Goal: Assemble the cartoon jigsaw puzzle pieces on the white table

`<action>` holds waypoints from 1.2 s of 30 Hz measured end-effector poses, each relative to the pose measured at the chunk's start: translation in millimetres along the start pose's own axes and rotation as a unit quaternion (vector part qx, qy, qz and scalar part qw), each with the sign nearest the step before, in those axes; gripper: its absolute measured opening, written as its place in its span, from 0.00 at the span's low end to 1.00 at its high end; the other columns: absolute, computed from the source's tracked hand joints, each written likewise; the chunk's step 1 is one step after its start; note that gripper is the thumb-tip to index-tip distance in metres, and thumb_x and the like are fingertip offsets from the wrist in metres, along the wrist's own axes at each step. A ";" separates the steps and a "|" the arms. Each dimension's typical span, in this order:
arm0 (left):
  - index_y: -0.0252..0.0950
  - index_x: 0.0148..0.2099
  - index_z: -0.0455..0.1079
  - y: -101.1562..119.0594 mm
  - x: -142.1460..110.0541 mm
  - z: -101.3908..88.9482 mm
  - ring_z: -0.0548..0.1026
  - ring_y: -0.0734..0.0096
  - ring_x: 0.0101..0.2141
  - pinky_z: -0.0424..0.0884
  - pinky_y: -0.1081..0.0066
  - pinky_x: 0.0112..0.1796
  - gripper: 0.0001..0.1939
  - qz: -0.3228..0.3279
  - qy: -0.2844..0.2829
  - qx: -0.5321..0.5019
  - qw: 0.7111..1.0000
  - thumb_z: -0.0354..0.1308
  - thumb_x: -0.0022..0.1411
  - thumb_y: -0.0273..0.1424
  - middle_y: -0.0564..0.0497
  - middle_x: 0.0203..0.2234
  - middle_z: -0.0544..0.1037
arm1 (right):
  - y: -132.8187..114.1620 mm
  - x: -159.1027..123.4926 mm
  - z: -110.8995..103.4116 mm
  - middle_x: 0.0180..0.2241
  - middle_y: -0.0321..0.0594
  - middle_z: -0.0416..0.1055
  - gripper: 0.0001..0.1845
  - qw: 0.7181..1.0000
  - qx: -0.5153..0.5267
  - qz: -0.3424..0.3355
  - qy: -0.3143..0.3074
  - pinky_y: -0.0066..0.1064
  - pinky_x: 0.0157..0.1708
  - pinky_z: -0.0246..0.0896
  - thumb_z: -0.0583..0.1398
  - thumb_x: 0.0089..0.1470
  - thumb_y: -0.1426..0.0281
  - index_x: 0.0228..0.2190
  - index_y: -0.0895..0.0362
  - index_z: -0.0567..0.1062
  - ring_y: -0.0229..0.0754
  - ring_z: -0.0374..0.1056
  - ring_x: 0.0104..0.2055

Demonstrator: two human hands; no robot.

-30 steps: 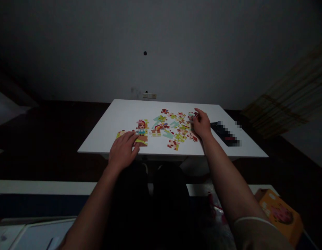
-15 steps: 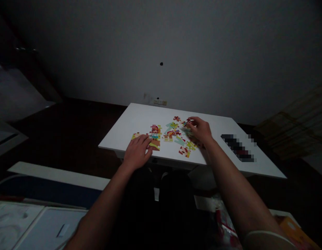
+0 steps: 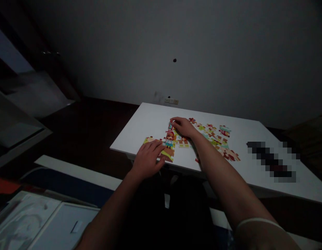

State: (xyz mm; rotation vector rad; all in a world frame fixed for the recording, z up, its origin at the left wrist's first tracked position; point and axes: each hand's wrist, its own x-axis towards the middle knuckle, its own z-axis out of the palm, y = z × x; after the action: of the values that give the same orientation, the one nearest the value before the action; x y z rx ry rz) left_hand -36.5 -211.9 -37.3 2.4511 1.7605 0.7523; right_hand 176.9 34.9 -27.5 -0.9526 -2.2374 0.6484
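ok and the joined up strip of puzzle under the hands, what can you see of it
The joined section of jigsaw puzzle lies flat on the white table, near the edge closest to the person. It looks like printed card: a cartoon figure in a red cap and teal top, with yellow-green and brown areas around and below. The left hand rests on its lower left, and the right hand touches its far end.
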 end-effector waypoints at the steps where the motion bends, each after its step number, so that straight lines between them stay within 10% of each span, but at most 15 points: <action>1: 0.46 0.68 0.74 0.4 0.5 0.6 0.72 0.50 0.70 0.67 0.46 0.70 0.22 0.000 0.000 0.003 1.000 0.57 0.77 0.38 0.47 0.70 0.76 | 1.2 -0.8 0.1 0.51 0.46 0.87 0.20 1.000 -0.007 0.005 0.003 0.52 0.57 0.75 0.63 0.65 0.61 0.54 0.49 0.88 0.61 0.81 0.52; 27: 0.47 0.69 0.72 2.3 3.9 1.3 0.73 0.46 0.68 0.71 0.42 0.67 0.21 -0.009 -0.007 0.038 0.999 0.58 0.78 0.39 0.46 0.70 0.76 | -7.5 -8.4 4.8 0.54 0.47 0.86 0.15 0.999 0.026 0.017 0.026 0.61 0.63 0.71 0.67 0.65 0.62 0.51 0.46 0.89 0.64 0.79 0.57; 36: 0.48 0.69 0.72 1.7 4.3 2.5 0.74 0.44 0.67 0.71 0.42 0.67 0.22 -0.013 -0.007 0.035 0.999 0.59 0.77 0.39 0.46 0.70 0.76 | -11.1 -4.2 11.6 0.44 0.45 0.86 0.20 0.988 0.102 0.057 0.102 0.45 0.51 0.78 0.67 0.63 0.62 0.54 0.53 0.85 0.52 0.81 0.44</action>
State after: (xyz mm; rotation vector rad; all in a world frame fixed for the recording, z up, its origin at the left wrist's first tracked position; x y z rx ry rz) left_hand -33.0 -208.0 -37.4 2.4658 1.8410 0.6794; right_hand 166.1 22.6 -29.9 -1.0004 -1.9097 0.7776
